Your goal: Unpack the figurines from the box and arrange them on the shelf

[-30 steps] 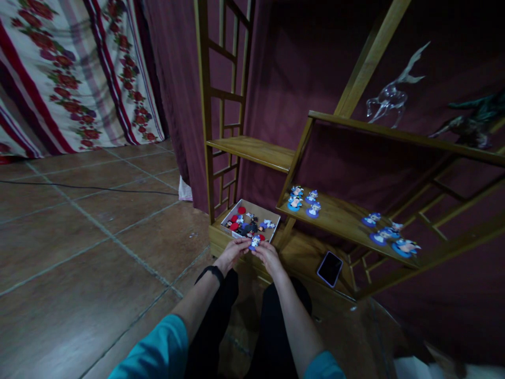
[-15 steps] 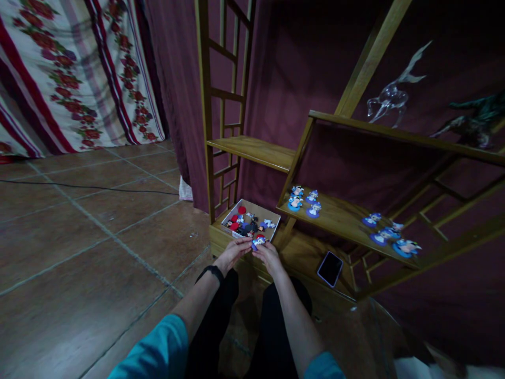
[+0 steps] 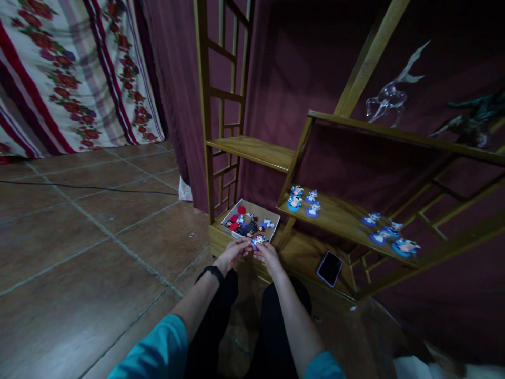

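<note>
Between the fingertips of my left hand (image 3: 235, 251) and my right hand (image 3: 268, 255) is a small white and purple figurine (image 3: 258, 240). Both hands pinch it at its sides, just in front of a shallow cardboard box (image 3: 272, 231). Inside the box lies a jumble of figurines (image 3: 249, 228), some on red, black or purple bases. To the right, a group of blue and purple figurines (image 3: 313, 209) stands at the left end of a wooden shelf (image 3: 335, 215). More figurines (image 3: 379, 235) are at that shelf's right end.
A phone or small tablet (image 3: 330, 268) lies on the low shelf at right. Clear glass horse figure (image 3: 389, 99) and a dark statue (image 3: 473, 123) stand on the upper shelf. Wooden lattice (image 3: 224, 97) rises at the left of the unit. A cable (image 3: 90, 187) crosses the tiled floor.
The figurine has shifted very slightly in my fingers, while both hands stay at nearly the same spot. The shelf and box look unchanged.
</note>
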Demonstrator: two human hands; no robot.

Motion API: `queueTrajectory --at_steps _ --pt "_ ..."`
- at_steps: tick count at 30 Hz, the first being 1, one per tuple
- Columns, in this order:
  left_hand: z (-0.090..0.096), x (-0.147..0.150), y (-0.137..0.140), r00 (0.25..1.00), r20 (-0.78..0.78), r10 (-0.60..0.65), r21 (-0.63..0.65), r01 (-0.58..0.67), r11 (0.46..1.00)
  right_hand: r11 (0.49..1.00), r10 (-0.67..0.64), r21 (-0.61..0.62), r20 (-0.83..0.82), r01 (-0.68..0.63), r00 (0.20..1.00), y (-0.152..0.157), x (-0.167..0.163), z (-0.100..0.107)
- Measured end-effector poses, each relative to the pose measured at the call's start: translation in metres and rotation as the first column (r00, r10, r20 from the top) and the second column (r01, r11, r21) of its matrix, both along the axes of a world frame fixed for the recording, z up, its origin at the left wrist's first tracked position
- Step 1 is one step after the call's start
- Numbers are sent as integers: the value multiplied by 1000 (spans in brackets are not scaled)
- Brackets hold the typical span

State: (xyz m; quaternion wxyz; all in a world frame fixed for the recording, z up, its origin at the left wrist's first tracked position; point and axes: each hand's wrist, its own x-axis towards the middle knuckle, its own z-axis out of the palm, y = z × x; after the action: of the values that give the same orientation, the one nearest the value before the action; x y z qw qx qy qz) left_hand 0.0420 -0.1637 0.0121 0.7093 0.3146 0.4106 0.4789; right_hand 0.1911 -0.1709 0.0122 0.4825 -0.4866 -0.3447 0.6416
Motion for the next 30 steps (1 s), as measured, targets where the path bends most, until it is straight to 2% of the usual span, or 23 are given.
queueTrajectory --at_steps 7,22,30 --pt "3 1 -1 1000 28 -5 -20 5 1000 1000 -8 15 -3 8 1000 2 0 -6" --pt "-7 0 3 998 61 -2 -30 4 1000 995 1 104 -86 8 996 2 2 -5" --pt "-5 1 2 996 86 19 -34 -16 999 994 -25 108 -47 30 999 3 2 -1"
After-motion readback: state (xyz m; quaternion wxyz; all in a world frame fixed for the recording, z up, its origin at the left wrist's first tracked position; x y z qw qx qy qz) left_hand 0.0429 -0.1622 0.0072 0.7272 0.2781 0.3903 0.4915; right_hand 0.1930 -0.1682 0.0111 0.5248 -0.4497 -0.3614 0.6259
